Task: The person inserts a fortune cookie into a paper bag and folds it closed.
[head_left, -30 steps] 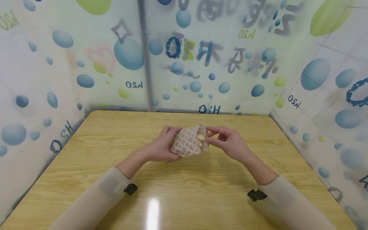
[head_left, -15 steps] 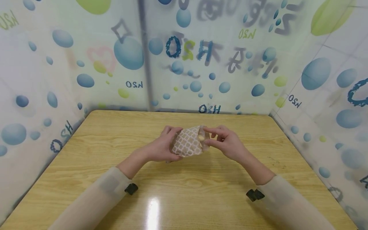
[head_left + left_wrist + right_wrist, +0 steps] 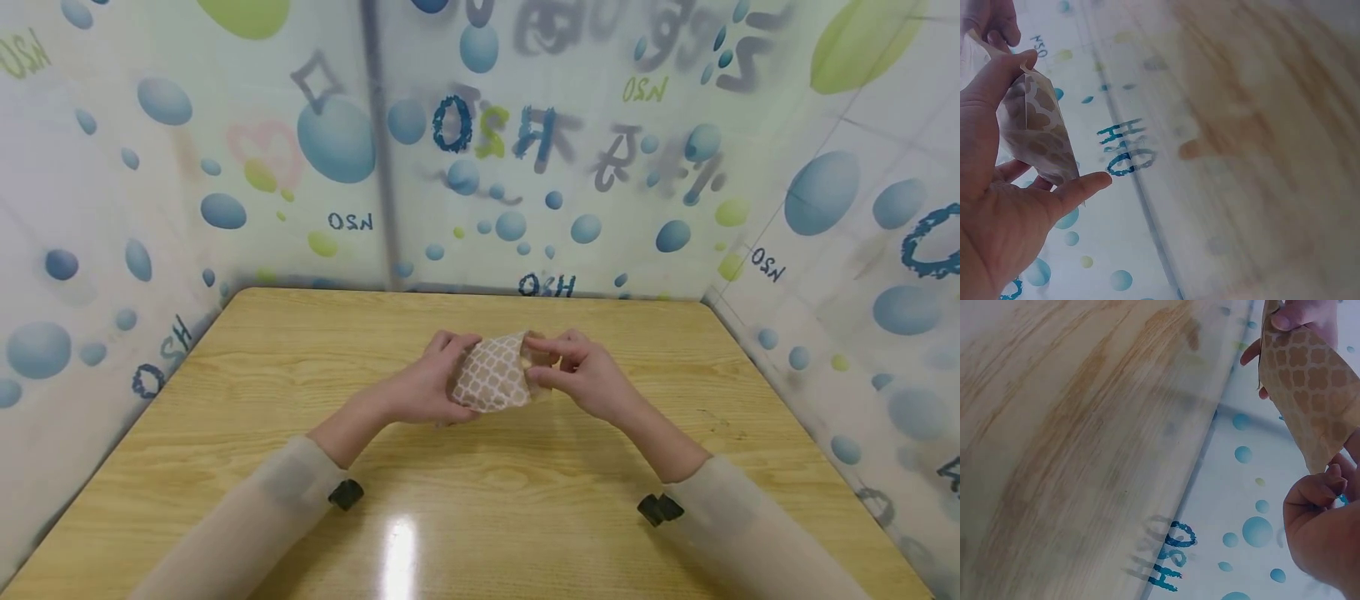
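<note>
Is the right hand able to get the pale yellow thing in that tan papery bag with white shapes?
Probably yes: the right hand has thumb and finger at the open mouth of the bag, close to the pale yellow thing, with nothing seen blocking them. The left hand holds the other end.

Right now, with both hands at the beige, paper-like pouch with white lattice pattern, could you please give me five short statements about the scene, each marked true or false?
1. The left hand grips the pouch. True.
2. The right hand is far from the pouch. False: it is at the pouch's open end.
3. The pale yellow, wood-grain table has rounded far corners. True.
4. The long cloth sleeves are bright red. False: they are pale beige.
5. Behind the table is a whitish wall with blue and green bubbles. True.
</note>
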A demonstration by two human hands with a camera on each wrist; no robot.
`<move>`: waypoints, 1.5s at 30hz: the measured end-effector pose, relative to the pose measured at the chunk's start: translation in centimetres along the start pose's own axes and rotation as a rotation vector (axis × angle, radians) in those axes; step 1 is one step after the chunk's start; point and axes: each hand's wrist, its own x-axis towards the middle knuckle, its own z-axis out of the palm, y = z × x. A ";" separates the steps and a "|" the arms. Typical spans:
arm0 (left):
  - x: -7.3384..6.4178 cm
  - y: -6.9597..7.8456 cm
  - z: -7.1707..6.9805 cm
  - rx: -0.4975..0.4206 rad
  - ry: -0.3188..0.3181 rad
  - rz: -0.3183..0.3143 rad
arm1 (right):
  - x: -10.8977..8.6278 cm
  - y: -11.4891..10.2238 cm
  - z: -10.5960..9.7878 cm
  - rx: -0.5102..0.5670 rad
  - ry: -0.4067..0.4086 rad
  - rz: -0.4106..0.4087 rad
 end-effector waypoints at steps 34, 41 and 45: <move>1.1 1.6 1.4 -0.025 0.256 -0.150 | 0.1 0.1 1.4 0.301 -0.005 0.055; 0.7 1.7 1.6 -0.092 0.204 -0.082 | 0.1 0.2 1.1 0.184 0.093 0.000; 0.4 1.6 1.4 -0.118 0.189 0.035 | 0.2 0.3 0.8 0.147 0.120 -0.018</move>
